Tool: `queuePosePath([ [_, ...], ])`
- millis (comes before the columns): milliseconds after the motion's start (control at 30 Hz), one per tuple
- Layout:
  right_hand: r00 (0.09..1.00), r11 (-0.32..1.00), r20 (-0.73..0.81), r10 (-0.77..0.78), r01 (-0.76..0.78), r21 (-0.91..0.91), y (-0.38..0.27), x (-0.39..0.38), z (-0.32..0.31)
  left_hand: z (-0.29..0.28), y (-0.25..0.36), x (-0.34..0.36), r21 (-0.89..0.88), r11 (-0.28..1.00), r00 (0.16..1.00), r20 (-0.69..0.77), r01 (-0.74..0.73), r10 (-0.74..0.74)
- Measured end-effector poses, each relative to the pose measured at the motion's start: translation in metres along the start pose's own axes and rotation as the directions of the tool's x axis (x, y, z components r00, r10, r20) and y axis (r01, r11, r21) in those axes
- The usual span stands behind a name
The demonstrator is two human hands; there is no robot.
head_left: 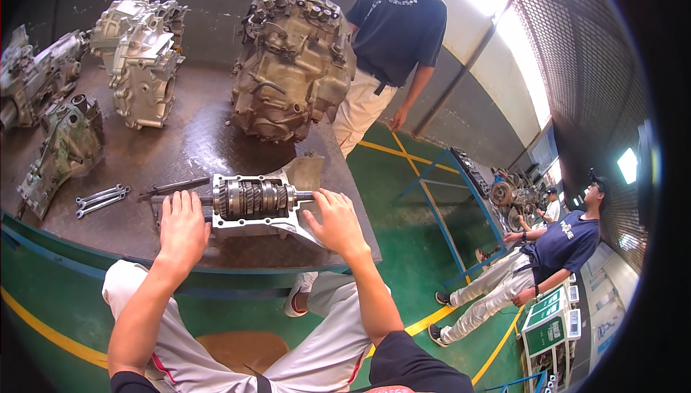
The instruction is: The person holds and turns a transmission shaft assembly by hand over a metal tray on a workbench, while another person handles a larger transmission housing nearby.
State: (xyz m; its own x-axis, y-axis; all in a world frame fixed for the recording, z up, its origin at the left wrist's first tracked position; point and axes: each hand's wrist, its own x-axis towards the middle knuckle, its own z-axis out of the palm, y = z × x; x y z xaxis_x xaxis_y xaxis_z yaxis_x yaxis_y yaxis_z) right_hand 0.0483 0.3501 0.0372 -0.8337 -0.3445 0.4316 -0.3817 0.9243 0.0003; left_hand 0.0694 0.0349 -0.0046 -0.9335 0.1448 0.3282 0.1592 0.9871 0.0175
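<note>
A small open gearbox case [270, 223] of silvery metal lies on the workbench in front of me, with a shaft of several gears [252, 199] set lengthwise in it. My left hand [183, 227] is closed over the shaft's left end, fingers across the top and thumb beside the case. On the opposite end, my right hand [338, 222] curls its fingers over the shaft, its thumb lower down by the case's flared end. The undersides of both hands are hidden.
Several wrenches [103, 199] lie left on the workbench [205, 116]. Behind stand a large brown gearbox [291, 69], a silver housing [140, 62] and a greenish housing [65, 148]. One person [396, 33] stands behind the bench; another person [554, 249] is at the right.
</note>
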Motion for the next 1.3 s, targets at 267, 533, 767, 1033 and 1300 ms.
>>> queuePosePath([
  [267, 0.999, 0.999, 0.032, 0.034, -0.034, 0.004, -0.008, 0.003, -0.008, -0.004, -0.006, 0.015, -0.037, 0.999, 0.998, -0.053, 0.026, -0.028],
  [533, 0.988, 0.998, 0.144, 0.059, -0.064, 0.027, 0.004, 0.002, 0.009, 0.023, -0.016, 0.022, -0.137, 0.99, 0.995, -0.086, 0.033, -0.045],
  [767, 0.97, 0.987, 0.208, 0.126, -0.144, 0.07, 0.001, 0.005, -0.002, 0.022, -0.006, 0.024, -0.061, 0.994, 0.996, 0.025, 0.09, -0.089],
  [1033, 0.994, 0.995, 0.074, 0.086, -0.089, 0.043, 0.0, -0.003, -0.001, 0.013, -0.003, 0.012, -0.021, 0.998, 0.998, -0.003, 0.066, -0.066],
  [1300, 0.999, 0.999, 0.034, 0.014, -0.015, 0.036, 0.0, 0.007, -0.003, 0.008, 0.0, 0.005, 0.097, 0.994, 0.999, -0.035, 0.045, -0.041],
])
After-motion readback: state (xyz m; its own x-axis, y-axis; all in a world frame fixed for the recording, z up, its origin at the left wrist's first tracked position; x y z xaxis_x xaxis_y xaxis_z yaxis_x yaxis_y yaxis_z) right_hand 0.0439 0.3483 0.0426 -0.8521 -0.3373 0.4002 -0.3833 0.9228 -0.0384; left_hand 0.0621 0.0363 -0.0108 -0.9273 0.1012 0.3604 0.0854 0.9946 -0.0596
